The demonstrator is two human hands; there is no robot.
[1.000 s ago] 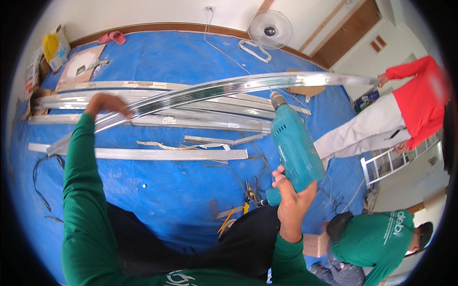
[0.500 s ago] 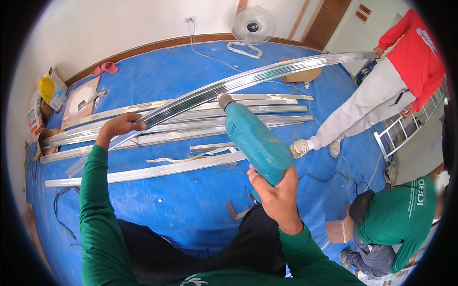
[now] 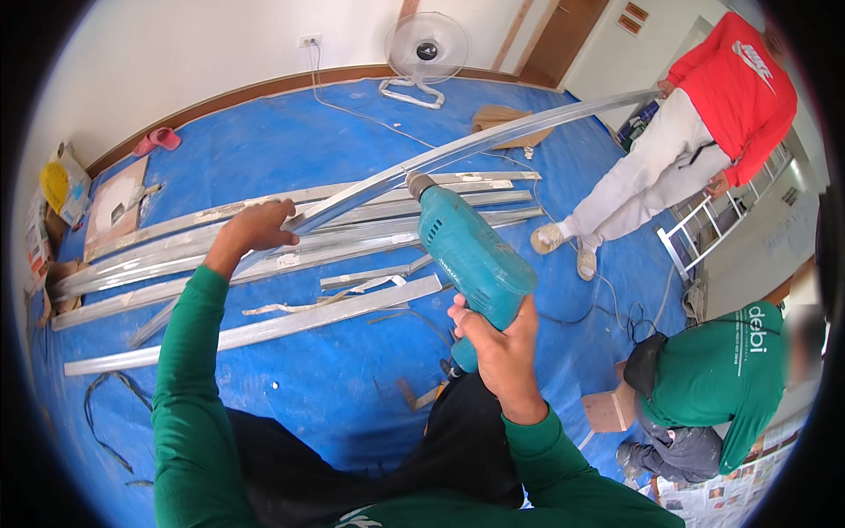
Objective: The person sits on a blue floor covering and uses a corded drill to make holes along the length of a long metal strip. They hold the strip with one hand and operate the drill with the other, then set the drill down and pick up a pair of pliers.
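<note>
A long, shiny metal stud (image 3: 519, 130) slants up across the view, raised off the floor. My left hand (image 3: 257, 227) grips its near part, thumb on one side and fingers over the other. In my right hand (image 3: 503, 354) is a teal power drill (image 3: 475, 255), held by its handle. The drill's chuck (image 3: 419, 184) points at the stud, and its tip meets or nearly meets the metal; exact contact is too small to tell. At the far end, a person in a red top (image 3: 729, 84) holds the stud with one hand.
More metal studs (image 3: 290, 255) lie on a blue floor sheet (image 3: 334, 431). A fan (image 3: 427, 51) stands by the far wall. A white ladder (image 3: 704, 231) is at right, near a person in green (image 3: 704, 370) beside a wooden box (image 3: 609, 409). Cables (image 3: 634, 324) trail across the floor.
The stud has turned about its length, so its ribbed face shows less. My left hand's fingers have loosened slightly and moved up. The drill stays at the stud; the whole view has shifted.
</note>
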